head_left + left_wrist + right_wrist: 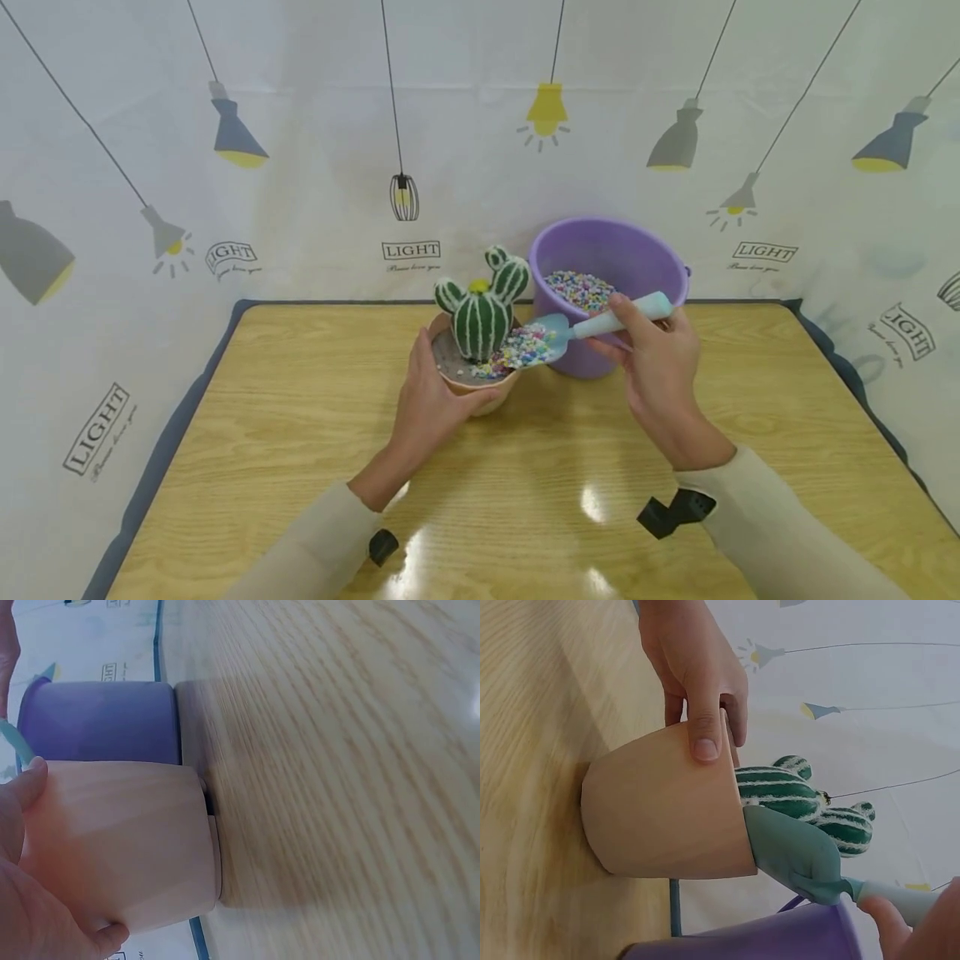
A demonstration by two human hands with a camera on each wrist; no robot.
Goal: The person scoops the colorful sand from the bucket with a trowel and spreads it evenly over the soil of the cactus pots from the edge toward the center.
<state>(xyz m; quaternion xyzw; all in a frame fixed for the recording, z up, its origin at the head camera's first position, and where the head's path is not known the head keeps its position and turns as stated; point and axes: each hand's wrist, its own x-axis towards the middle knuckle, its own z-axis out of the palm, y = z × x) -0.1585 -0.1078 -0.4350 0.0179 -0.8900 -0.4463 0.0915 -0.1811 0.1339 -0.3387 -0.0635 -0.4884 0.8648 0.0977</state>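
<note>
A peach flower pot (660, 802) holds a green-and-white knitted-looking cactus (482, 327) with a yellow top, set in grey fill. My left hand (431, 400) grips the pot's left side, its thumb in front and fingers round the rim. In my right hand (663, 358) is the pale handle of a light-blue trowel (795, 851). Its tilted blade meets the pot's right rim, as the right wrist view shows. Small multicoloured pebbles (534, 340) lie on the blade, and some are on the fill beside the cactus.
Behind the trowel stands a purple bucket (648, 258), right of the pot, with more coloured pebbles (581, 289) inside. A wooden table (300, 467) carries everything. White cloth (315, 167) printed with lamps surrounds its back and sides.
</note>
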